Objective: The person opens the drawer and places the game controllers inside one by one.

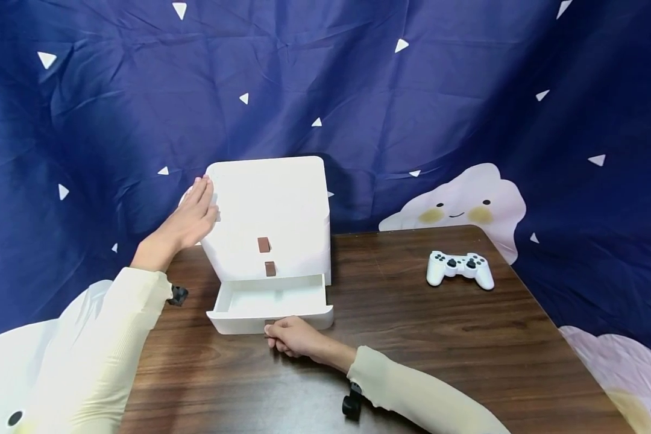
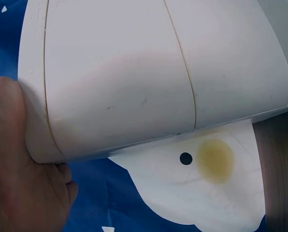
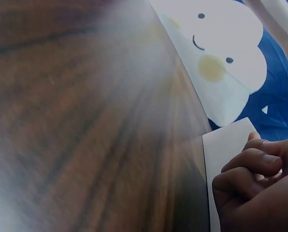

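head cam: high, over near side of bench [image 1: 401,374], faces fwd + down, widest & farthest of the 3; gets L fingers [image 1: 198,191], R fingers [image 1: 278,345], white drawer unit [image 1: 271,205], controller [image 1: 450,266], backdrop [image 1: 358,72]
L wrist cam: v close, faces unit's outer side, which fills most of upper frame; rolled off level, bench only a strip at right edge of img
R wrist cam: low, just over bench, looks across it to cloud print [image 3: 216,43]; bench takes most of frame, drawer front [image 3: 226,145] close, lower right
overlap: head/L wrist = unit + L fingers; head/R wrist = drawer front, R fingers, bench
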A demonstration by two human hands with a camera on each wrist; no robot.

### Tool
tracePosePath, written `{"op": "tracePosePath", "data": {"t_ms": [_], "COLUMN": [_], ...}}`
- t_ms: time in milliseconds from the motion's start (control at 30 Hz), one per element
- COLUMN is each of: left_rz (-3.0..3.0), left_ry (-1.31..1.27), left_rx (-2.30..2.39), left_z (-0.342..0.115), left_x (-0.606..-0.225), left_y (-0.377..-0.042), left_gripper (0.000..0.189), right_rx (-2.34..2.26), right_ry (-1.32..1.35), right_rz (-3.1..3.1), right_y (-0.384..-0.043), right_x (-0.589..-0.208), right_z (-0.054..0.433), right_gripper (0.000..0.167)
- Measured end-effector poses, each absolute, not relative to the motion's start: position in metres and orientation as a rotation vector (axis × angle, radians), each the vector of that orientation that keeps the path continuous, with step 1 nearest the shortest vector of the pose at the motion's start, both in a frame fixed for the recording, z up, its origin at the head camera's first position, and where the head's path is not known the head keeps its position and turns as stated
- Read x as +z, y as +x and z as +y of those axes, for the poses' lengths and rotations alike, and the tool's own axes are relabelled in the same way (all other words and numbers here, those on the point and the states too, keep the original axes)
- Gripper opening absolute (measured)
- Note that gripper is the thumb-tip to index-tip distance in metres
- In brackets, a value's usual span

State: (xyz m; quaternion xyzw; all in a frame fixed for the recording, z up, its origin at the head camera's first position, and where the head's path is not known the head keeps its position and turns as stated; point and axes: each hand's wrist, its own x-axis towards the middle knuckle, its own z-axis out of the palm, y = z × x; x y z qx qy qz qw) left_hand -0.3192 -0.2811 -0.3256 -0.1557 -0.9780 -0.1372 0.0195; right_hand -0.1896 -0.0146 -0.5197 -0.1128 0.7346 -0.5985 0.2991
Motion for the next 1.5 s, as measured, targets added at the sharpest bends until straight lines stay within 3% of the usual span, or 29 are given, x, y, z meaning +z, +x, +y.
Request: {"op": "tracePosePath", "data": {"t_ms": [400, 867, 1167, 1500], "left_rz": [-3.02, -3.028, -3.026, -3.026], "left_ry": [-0.486, -0.467, -0.474, -0.47], "left_rx": [-0.444, -0.462, -0.464, -0.474], "left_z": [-0.285, -0.281, -0.28, -0.281], "left_x": [-0.327, -0.329, -0.329, -0.327], "left_y": [-0.319, -0.318, -0.32, -0.32], "left_gripper": [0.072, 0.072, 0.073, 0.073], "right_rx": [-1.569, -1.429, -1.23, -1.34], "right_ry": [-0.368, -0.485, -0.802, -0.999], "right_rz": [1.903, 1.953, 2.007, 2.131], "right_y": [-0.164, -0.165, -0.18, -0.222], "right_x": [-0.521, -0.515, -0.479, -0.436], "right_z": [-0.006, 0.009, 0.06, 0.14], "right_gripper": [0.039, 0.043, 0.022, 0.017]}}
